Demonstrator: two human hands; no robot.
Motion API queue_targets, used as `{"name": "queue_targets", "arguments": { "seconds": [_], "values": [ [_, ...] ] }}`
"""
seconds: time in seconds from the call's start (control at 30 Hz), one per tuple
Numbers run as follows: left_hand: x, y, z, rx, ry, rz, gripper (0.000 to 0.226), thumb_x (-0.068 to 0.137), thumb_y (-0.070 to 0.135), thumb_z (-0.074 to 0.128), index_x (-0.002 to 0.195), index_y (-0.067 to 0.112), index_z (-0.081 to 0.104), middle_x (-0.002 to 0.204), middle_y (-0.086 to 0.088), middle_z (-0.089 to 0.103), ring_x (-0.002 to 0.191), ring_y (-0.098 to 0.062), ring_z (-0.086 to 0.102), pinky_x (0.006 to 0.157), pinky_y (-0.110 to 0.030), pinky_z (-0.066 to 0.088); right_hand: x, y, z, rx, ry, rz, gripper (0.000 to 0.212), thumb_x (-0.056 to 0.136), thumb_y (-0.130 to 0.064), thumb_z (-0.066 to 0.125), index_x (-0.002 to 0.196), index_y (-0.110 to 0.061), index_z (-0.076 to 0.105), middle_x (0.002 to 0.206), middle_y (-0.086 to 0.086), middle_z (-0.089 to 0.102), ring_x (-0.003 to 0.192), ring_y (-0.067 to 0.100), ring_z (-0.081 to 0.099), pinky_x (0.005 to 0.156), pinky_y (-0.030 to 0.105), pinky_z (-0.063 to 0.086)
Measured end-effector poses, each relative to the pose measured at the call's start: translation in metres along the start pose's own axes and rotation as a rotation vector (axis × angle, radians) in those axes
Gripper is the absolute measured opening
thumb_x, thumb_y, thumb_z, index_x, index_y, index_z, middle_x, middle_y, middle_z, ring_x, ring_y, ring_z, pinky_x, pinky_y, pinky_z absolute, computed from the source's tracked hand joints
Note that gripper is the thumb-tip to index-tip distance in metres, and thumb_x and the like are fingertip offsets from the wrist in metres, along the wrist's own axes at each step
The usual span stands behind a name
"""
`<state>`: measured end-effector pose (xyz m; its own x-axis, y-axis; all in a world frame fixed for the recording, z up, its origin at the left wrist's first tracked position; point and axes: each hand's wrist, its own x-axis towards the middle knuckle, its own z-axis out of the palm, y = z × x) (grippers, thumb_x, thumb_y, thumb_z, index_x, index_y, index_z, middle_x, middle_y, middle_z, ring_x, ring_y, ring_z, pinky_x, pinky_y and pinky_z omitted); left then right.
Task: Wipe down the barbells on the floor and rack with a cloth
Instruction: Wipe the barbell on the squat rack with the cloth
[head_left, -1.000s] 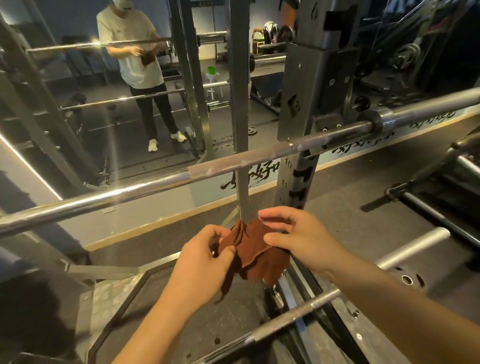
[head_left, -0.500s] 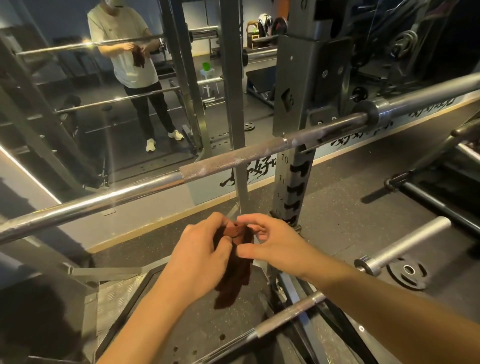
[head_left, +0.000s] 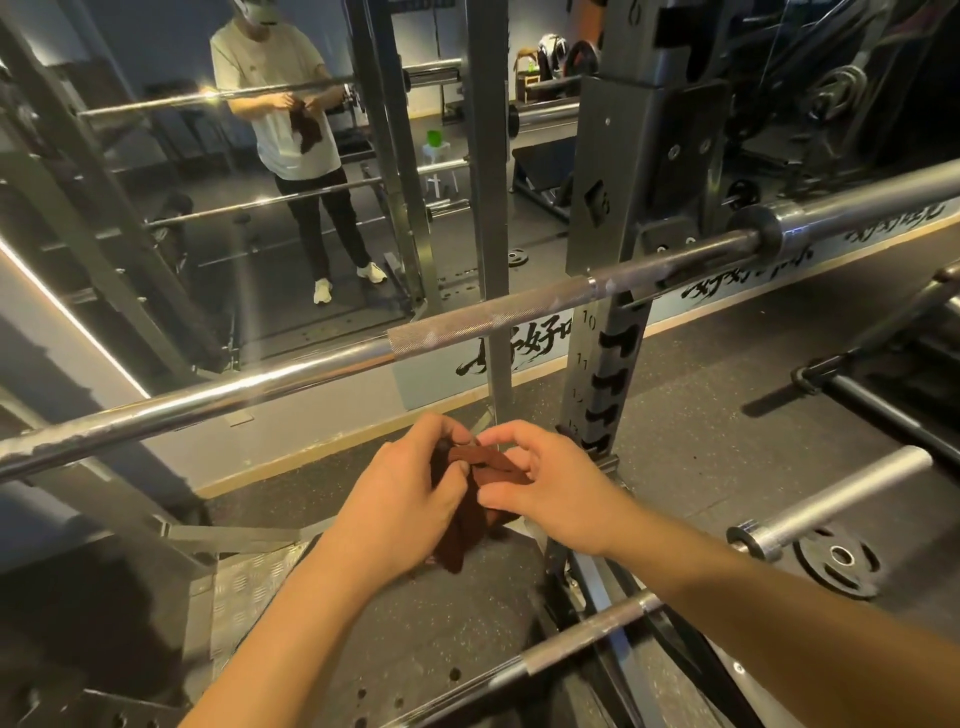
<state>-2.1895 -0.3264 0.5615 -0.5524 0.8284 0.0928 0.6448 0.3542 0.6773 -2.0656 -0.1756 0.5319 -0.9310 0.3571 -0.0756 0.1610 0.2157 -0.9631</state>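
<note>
A brown cloth hangs between my two hands, bunched and partly folded. My left hand grips its left side and my right hand pinches its top fold. Both hands are below and in front of the racked barbell, which crosses the view from lower left to upper right and shows white chalk marks on its knurling. A second barbell lies low near the floor under my right forearm, its sleeve pointing right.
The rack upright with numbered holes stands just behind my right hand. A mirror behind the rack reflects a person holding the cloth. A small weight plate lies on the rubber floor at right. More bars lie at far right.
The cloth, spread open a second ago, is now gathered into a tighter bunch between my hands. My hands have stayed close together below the racked bar.
</note>
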Motion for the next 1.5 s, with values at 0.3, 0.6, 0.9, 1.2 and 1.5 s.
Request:
{"name": "queue_targets", "arguments": {
  "seconds": [0.3,0.6,0.9,1.2,1.5],
  "values": [
    [-0.010,-0.066,0.048,-0.165,0.262,-0.301,0.035,0.090,0.029,0.078,0.114,0.024,0.053,0.098,0.005,0.059,0.084,-0.012,0.058,0.074,-0.024,0.044,0.011,-0.005,0.008,-0.180,0.053,-0.041,0.037,0.098,-0.020,0.066,0.129,-0.038,0.058,0.061,0.001,0.064,0.051,0.018,0.053,0.057,0.026,0.046],
    [-0.034,-0.063,0.072,-0.398,-0.044,-0.494,0.050,0.100,0.065,0.039,0.115,0.024,0.064,0.111,0.007,0.068,0.104,-0.009,0.062,0.095,-0.034,0.045,0.018,0.002,0.010,-0.115,0.221,0.000,0.032,0.101,-0.016,0.060,0.121,-0.038,0.071,0.095,-0.001,0.077,0.089,0.015,0.073,0.090,0.044,0.059],
    [-0.033,-0.062,0.067,-0.972,-0.006,-0.410,0.057,0.089,0.061,0.068,0.135,0.028,0.064,0.132,0.005,0.069,0.126,-0.017,0.062,0.113,-0.046,0.044,0.018,0.000,0.010,0.143,0.204,0.101,0.030,0.103,-0.013,0.058,0.119,-0.036,0.070,0.102,0.007,0.077,0.100,0.026,0.074,0.084,0.040,0.061],
    [-0.028,-0.059,0.045,-0.571,0.209,-0.263,0.032,0.086,0.030,0.081,0.115,0.037,0.069,0.099,0.010,0.074,0.091,-0.005,0.069,0.080,-0.023,0.051,0.007,0.002,-0.002,0.005,0.263,0.136,0.027,0.100,-0.012,0.060,0.117,-0.031,0.072,0.094,0.001,0.079,0.092,0.016,0.075,0.088,0.042,0.062],
    [-0.021,-0.033,0.008,0.215,0.094,0.126,0.019,0.086,0.062,0.065,0.097,0.048,0.070,0.088,0.021,0.059,0.101,-0.007,0.039,0.101,-0.039,0.027,-0.012,-0.012,-0.011,-0.567,0.016,-0.040,0.021,0.077,-0.040,0.085,0.094,-0.036,0.074,0.098,-0.014,0.059,0.092,0.003,0.058,0.083,0.024,0.050]
  ]
}}
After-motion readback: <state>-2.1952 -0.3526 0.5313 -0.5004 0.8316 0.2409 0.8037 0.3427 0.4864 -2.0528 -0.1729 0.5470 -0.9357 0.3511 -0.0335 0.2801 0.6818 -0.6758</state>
